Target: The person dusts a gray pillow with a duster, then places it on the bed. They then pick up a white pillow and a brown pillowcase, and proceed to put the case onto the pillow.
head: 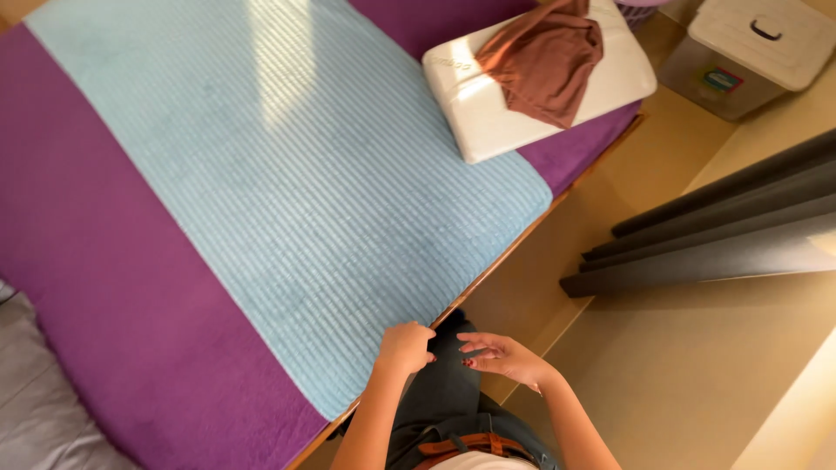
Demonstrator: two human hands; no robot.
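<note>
Forearms are reaching forward from the person's waist toward the near edge of the bed, both bent slightly inward. The left hand (406,346) is curling into a loose fist right at the edge of the pale blue quilted blanket (296,183), knuckles up; it seems to be pinching the blanket's hem, though the fingertips are tucked under and I cannot be sure. The right hand (503,355) is hovering just beside the blanket's near edge, off the bed and over the person's dark trousers, palm down, fingers spread and relaxed, holding nothing.

The blanket is lying flat across the purple bedspread (113,296). Beyond the blanket's far corner, a white pillow (618,83) is resting with a brown garment (544,57) crumpled on top. Further out from the blanket, on the floor, a lidded plastic storage box (749,52) is sitting, and dark curtain folds (723,235) are hanging to that side.
</note>
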